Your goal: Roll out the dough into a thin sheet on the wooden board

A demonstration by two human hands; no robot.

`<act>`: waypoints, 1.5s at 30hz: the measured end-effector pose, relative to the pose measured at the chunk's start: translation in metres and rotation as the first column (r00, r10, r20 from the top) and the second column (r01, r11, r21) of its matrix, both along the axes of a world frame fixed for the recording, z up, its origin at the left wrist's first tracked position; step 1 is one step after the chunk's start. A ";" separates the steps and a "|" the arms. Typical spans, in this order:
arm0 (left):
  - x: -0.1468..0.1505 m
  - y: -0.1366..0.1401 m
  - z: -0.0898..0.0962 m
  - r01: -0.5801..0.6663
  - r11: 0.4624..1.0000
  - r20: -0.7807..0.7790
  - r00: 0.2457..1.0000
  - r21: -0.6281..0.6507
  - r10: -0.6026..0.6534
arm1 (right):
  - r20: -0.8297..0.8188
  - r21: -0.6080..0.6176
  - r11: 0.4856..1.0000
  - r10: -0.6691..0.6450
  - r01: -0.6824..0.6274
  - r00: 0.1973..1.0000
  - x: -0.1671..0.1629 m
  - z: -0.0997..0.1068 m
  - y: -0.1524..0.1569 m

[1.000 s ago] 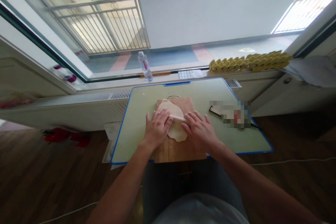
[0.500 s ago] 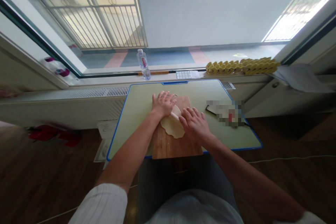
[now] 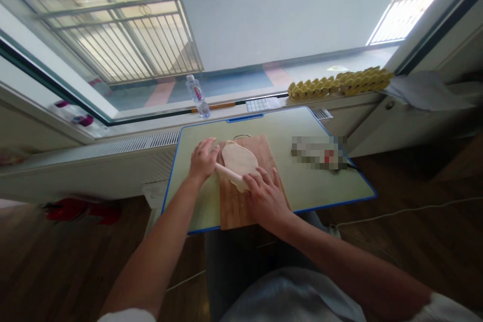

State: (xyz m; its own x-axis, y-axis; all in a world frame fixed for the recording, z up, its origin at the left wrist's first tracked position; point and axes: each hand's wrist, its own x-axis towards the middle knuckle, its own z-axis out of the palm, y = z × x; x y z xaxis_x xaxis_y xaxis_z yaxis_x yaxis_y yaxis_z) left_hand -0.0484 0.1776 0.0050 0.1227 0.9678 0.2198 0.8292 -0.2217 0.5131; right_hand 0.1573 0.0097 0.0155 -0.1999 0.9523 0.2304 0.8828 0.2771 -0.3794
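Rolling pin point(image 3: 229, 174) across dough point(image 3: 239, 158), left hand point(image 3: 203, 161) apparently touching

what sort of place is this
Probably a room indoors, perhaps in a home, though that can't be settled: it has a large window, a radiator-like unit below it, and a dark wood-look floor.

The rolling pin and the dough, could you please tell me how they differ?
The rolling pin is a slim, straight rod, while the dough is a broad, flat sheet with an uneven edge. The dough lies on the wooden board; the rolling pin crosses over the dough's near part. Both are pale.
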 end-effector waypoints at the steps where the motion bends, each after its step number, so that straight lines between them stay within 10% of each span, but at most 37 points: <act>1: 0.001 0.012 0.000 0.000 1.000 0.017 1.000 -0.023 0.001 | -0.023 0.008 1.000 -0.008 0.008 1.000 0.004 0.000 0.003; 7: 0.024 0.053 0.004 0.143 0.973 0.020 0.990 -0.183 -0.142 | -0.150 0.119 0.992 -0.015 0.033 0.989 0.044 -0.004 0.005; 25: 0.037 0.048 0.046 0.124 0.936 -0.041 0.989 -0.328 -0.146 | -0.308 0.194 0.977 -0.022 0.085 0.951 0.087 -0.028 -0.010; 35: 0.031 -0.018 0.105 0.491 0.791 0.499 0.820 -0.366 -0.279 | -0.623 0.137 0.924 -0.200 0.357 0.756 0.101 -0.038 -0.013; 45: 0.060 -0.023 0.168 0.387 0.913 0.666 0.716 -0.130 -0.208 | -0.679 0.128 0.916 -0.199 0.381 0.707 0.102 -0.038 -0.011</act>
State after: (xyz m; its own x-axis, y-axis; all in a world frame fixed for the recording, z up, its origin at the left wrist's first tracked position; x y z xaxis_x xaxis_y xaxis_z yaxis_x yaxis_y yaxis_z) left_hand 0.0120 0.1548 0.1727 0.3346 0.9350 0.1172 0.2099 -0.1952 0.9580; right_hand 0.2597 -0.0012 -0.0221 0.3586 0.8313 0.4245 0.5036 0.2106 -0.8379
